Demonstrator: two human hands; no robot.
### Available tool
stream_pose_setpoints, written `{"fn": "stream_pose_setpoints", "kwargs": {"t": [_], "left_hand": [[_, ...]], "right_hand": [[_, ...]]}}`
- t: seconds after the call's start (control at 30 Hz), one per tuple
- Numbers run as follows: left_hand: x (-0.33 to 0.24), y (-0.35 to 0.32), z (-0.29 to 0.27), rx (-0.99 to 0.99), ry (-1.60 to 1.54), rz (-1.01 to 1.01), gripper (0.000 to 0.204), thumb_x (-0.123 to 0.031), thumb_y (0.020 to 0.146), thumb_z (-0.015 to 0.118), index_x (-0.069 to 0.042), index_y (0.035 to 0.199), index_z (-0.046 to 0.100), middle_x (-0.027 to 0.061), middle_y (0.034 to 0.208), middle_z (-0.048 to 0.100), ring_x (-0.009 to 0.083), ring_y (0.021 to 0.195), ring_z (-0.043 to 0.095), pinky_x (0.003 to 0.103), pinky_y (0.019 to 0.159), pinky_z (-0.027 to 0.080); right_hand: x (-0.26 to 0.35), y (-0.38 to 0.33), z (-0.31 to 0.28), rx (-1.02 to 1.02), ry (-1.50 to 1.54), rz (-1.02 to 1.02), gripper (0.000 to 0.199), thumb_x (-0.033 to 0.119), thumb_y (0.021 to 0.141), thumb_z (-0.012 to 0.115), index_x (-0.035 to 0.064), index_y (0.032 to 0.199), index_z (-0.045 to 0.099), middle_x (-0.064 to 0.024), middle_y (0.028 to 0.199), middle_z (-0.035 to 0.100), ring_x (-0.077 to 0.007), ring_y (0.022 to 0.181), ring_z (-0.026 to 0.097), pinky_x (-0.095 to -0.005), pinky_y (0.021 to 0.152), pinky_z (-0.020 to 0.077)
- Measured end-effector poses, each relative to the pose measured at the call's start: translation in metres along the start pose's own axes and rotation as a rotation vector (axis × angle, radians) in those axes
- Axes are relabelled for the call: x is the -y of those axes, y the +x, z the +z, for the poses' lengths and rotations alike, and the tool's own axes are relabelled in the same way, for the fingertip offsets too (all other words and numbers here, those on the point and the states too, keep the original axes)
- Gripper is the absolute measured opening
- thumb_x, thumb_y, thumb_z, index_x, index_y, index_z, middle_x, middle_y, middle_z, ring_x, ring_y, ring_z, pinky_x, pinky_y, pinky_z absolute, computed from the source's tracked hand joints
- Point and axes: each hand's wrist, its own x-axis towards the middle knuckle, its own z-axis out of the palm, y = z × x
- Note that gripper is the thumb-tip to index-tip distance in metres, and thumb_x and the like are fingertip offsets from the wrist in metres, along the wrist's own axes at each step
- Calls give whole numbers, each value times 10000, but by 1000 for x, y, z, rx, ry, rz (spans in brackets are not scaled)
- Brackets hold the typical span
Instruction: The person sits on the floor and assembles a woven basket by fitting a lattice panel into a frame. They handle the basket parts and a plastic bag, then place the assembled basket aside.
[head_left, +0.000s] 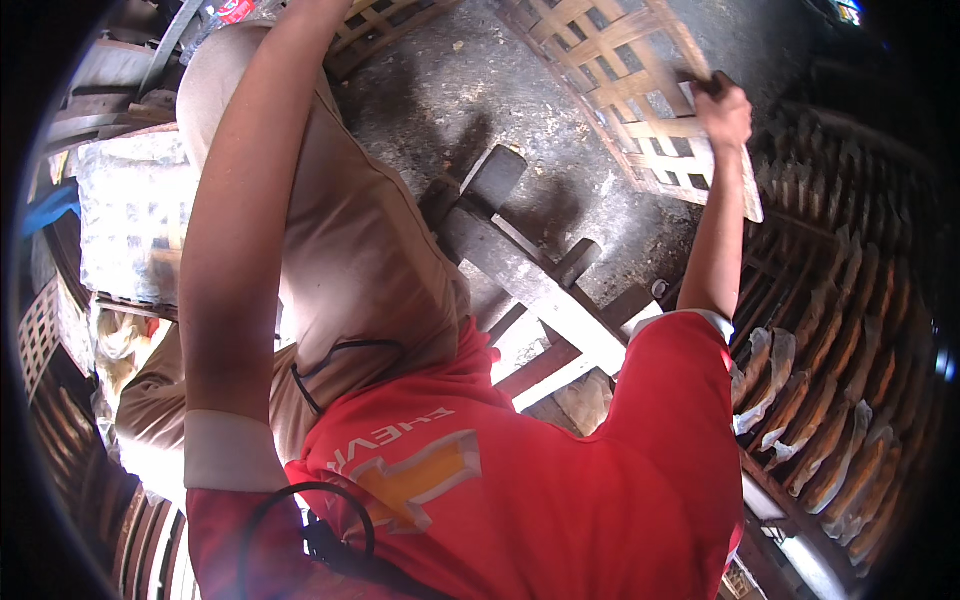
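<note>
My right hand (722,112) is at the upper right, with its fingers closed at the outer slat of a wooden lattice panel (640,130). Dark shadow and some blur cover the fingertips there. The panel is pale brown, woven of flat strips with square gaps, and leans at a slant above the floor. My left arm (245,200) reaches up past the top edge of the picture, so the left hand is out of sight. Near where that arm leaves the view, part of a second lattice piece (385,30) shows.
Rows of brown flat pieces in whitish wrapping (840,400) stand at the right. A low wooden stand (530,285) is beside my legs on the stained grey floor (440,90). To the left lies a plastic-wrapped bundle (135,215); a bottle with a red label (235,10) is above it.
</note>
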Motion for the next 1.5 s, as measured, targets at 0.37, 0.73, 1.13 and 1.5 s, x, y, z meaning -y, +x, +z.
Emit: {"fn": "stream_pose_setpoints", "kwargs": {"t": [0.37, 0.73, 1.13, 1.5], "left_hand": [[-5, -5, 3, -34, -73, -32, 203, -55, 796, 653, -3, 991, 670, 126, 745, 698, 207, 687, 663, 367, 635, 519], [13, -3, 2, -40, 153, 115, 249, -133, 777, 667, -10, 989, 705, 197, 851, 728, 310, 785, 716, 418, 722, 553], [-21, -15, 1, 182, 331, -96, 308, -247, 888, 655, -65, 1122, 737, 195, 1076, 749, 315, 1066, 706, 401, 957, 522], [-16, -23, 15, 301, 238, -50, 674, -539, 988, 586, -38, 1439, 553, 198, 1434, 588, 329, 1347, 543, 407, 1137, 404]], "right_hand": [[-81, -12, -27, -221, 845, 412, 120, 21, 746, 800, -18, 775, 690, -56, 644, 619, -157, 550, 577, -301, 548, 448], [-72, -51, -26, -378, 1527, 566, 192, -25, 818, 651, -62, 1007, 645, -106, 755, 557, -249, 677, 547, -412, 621, 461], [-87, -77, 3, -359, 1982, 643, 126, 78, 835, 641, 46, 943, 584, -29, 808, 492, -180, 700, 465, -354, 702, 403], [-62, -76, -27, -270, 2026, 524, 152, 50, 781, 654, 74, 913, 583, -27, 784, 498, -188, 713, 455, -374, 770, 420]]}}
